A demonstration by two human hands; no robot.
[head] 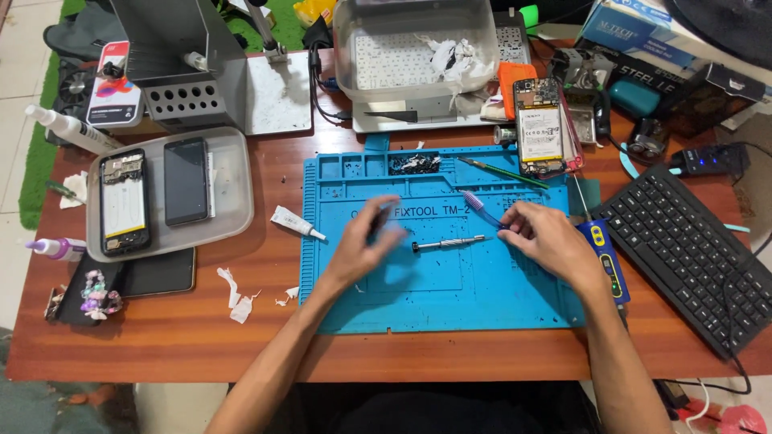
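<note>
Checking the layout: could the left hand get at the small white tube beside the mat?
Probably yes: the left hand rests on the blue mat, and only bare wood lies between it and the white tube.

Landmark: blue repair mat (482, 297)
Hands on mat: two, left hand (363, 241), right hand (551, 237)
Toothbrush (481, 210) on mat: one
Metal screwdriver (450, 242) on mat: one
Phones in grey tray (233, 217) left of mat: two
Opened phone (540, 127) behind mat: one
Black keyboard (691, 249) right of mat: one
Small white tube (296, 223) left of mat: one
</note>
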